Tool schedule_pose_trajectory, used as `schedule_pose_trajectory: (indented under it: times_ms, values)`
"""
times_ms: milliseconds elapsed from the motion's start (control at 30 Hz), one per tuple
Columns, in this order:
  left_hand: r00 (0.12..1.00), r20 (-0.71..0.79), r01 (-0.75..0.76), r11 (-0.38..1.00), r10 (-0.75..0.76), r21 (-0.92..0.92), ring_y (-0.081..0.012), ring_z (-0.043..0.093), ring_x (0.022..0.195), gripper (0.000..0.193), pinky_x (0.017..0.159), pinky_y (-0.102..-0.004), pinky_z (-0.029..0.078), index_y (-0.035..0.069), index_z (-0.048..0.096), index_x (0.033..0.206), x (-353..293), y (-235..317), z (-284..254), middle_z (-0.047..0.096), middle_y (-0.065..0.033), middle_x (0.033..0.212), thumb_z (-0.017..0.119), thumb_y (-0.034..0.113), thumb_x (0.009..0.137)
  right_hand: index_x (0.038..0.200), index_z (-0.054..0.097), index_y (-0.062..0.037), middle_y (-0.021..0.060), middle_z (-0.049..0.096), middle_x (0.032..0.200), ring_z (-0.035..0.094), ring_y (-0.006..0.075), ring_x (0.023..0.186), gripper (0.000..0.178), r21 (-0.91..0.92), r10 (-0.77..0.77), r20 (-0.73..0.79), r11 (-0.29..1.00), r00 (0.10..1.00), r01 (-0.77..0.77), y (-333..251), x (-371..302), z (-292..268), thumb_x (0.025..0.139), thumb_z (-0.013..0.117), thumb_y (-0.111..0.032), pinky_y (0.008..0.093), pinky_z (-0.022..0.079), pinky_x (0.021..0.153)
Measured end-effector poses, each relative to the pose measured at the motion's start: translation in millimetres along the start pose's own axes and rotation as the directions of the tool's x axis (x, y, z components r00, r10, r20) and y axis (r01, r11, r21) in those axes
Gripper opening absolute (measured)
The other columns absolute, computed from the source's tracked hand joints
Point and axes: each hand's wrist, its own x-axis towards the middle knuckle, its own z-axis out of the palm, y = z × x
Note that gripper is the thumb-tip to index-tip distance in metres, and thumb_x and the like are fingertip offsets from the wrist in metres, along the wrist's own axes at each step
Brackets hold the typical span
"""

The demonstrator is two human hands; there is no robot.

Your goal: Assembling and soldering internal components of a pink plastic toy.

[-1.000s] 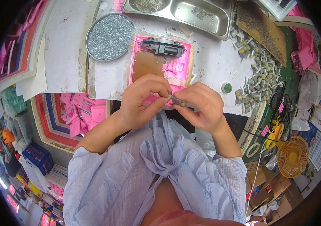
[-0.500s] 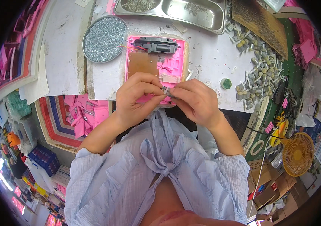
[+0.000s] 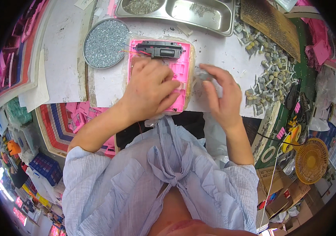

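A pink plastic housing [image 3: 180,70] lies on the bench in front of me, with a black module [image 3: 162,50] across its far end and thin coloured wires at the module's left. Over the housing's left and middle is my left hand [image 3: 149,89], fingers bent and closed; what they grip is hidden, and the hand covers most of the brown board [image 3: 138,59]. Right of the housing, my right hand [image 3: 226,94] pinches a small grey part [image 3: 202,74] between thumb and forefinger. Motion smears this part, so its exact kind does not show.
A round tray of small metal pins [image 3: 105,43] stands left of the housing. Beyond is a steel compartment tray [image 3: 168,14] with small hardware. Many grey motor-like parts [image 3: 272,76] lie heaped on the right. At lower left, a striped bin [image 3: 55,126] holds pink pieces.
My hands were together at the housing's near edge and have parted. The left moved up over the housing; the right moved right with the grey part. The view shifted slightly.
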Motion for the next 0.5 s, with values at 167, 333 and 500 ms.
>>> schedule_pose_trajectory:
  times_ms: [167, 333, 500]
  values:
    - [0.997, -0.052, 0.057, 0.996, -0.061, -0.070, -0.0272, 0.057, 0.097, 0.040, 0.090, -0.0437, 0.039, 0.013, 0.070, 0.113, -25, 6, -9, 0.059, -0.0067, 0.103, 0.079, 0.020, 0.076, 0.111, 0.068, -0.0055, 0.0170, 0.058, 0.138, 0.046, 0.0411, 0.126, 0.029, -0.118, -0.122, 0.099, 0.984, 0.988, 0.133, -1, 26, 25, 0.083, 0.075, -0.008, 0.0485, 0.040, 0.106]
    - [0.954, -0.235, 0.246, 0.936, -0.187, 0.253, -0.0294, 0.062, 0.109, 0.041, 0.099, -0.0430, 0.038, 0.007, 0.068, 0.120, -13, -41, -31, 0.064, -0.0104, 0.120, 0.078, 0.015, 0.080, 0.107, 0.070, -0.0068, 0.0165, 0.055, 0.141, 0.042, 0.0443, 0.127, 0.027, -0.208, -0.102, 0.108, 0.970, 0.989, 0.123, -1, 32, 33, 0.081, 0.077, -0.008, 0.0509, 0.038, 0.107]
    - [0.947, -0.240, 0.273, 0.929, -0.214, 0.250, -0.0236, 0.064, 0.097, 0.033, 0.094, -0.0406, 0.037, 0.009, 0.071, 0.113, -25, -43, -29, 0.068, -0.0042, 0.104, 0.078, 0.012, 0.082, 0.106, 0.069, -0.0065, 0.0166, 0.056, 0.140, 0.041, 0.0454, 0.128, 0.027, -0.279, -0.078, 0.156, 0.953, 0.985, 0.119, -11, 36, 30, 0.080, 0.077, -0.006, 0.0516, 0.038, 0.107]
